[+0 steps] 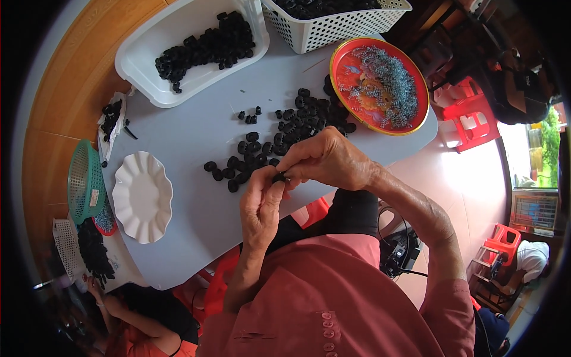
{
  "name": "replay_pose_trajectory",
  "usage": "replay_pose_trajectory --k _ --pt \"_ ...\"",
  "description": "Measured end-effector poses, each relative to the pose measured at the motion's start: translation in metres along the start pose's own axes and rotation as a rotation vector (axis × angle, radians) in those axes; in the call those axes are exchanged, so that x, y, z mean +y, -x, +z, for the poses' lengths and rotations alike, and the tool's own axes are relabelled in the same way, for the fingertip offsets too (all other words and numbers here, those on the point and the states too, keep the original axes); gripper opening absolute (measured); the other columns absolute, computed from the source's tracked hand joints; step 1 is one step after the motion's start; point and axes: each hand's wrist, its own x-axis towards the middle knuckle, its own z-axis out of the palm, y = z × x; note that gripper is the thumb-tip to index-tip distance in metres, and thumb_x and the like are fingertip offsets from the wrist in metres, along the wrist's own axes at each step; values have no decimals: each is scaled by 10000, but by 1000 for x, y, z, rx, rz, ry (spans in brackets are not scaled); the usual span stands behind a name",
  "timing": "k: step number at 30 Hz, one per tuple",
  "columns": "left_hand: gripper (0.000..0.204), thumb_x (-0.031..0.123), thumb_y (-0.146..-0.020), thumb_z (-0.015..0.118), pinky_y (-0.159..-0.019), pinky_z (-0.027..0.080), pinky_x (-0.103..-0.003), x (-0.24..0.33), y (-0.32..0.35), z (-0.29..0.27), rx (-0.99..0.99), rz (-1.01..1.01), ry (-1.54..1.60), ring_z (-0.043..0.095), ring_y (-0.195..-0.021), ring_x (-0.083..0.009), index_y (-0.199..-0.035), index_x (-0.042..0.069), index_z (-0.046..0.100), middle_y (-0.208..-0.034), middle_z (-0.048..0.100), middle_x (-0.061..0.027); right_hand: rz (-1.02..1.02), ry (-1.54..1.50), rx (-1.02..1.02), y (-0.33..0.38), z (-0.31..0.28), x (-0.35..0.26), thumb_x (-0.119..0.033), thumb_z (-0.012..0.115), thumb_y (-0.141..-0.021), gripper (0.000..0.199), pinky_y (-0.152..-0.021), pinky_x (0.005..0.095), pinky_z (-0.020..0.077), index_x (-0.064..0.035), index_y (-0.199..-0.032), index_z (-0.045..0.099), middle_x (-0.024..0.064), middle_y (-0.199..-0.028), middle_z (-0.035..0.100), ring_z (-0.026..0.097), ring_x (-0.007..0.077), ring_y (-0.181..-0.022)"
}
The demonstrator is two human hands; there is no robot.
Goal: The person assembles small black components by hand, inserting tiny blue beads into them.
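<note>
My left hand and my right hand meet over the near edge of a grey table. Together their fingertips pinch one small black ring-shaped part. Just beyond the hands lies a loose pile of the same black parts. A round red tray with small silvery metal pieces stands to the right of the pile.
A white rectangular tub with black parts sits at the back left, a white perforated basket behind it. A white scalloped plate and a green basket lie left. Another person's hand works at lower left. Red stools stand right.
</note>
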Motion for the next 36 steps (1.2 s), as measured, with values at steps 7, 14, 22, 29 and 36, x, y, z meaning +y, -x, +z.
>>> replay_pose_trajectory --k 7,14,22,29,36 --pt "170 128 -973 523 -680 459 -231 2 0 1 -32 -14 -36 566 -737 -93 -1083 2 551 -840 656 -39 -130 55 -55 -3 -6 5 19 643 -766 145 -662 280 550 18 -897 707 104 -745 701 697 165 -710" --pt "169 130 -976 513 -688 456 -227 -5 -1 -1 -14 0 -17 549 -740 -88 -1082 5 553 -842 630 -25 -138 77 41 1 7 6 50 655 -792 143 -660 268 558 10 -921 700 96 -798 702 708 160 -740" --pt "172 141 -981 505 -707 466 -231 -2 -2 -2 -64 -19 102 558 -759 -85 -1084 10 548 -880 646 -25 -132 112 3 -1 6 3 51 652 -794 139 -670 288 567 13 -918 699 108 -809 700 712 186 -737" --pt "176 146 -983 499 -699 470 -234 0 -2 -1 -79 -28 66 561 -750 -88 -1082 8 547 -871 652 -35 -159 182 -34 -4 2 -1 47 641 -797 132 -678 281 562 15 -911 698 107 -821 702 709 179 -728" --pt "155 137 -979 499 -664 460 -228 -3 -1 -1 -59 -14 34 541 -699 -89 -1057 12 547 -829 633 -27 -25 85 -84 -5 -2 -5 42 616 -808 102 -681 262 553 26 -883 683 104 -769 699 707 147 -735"
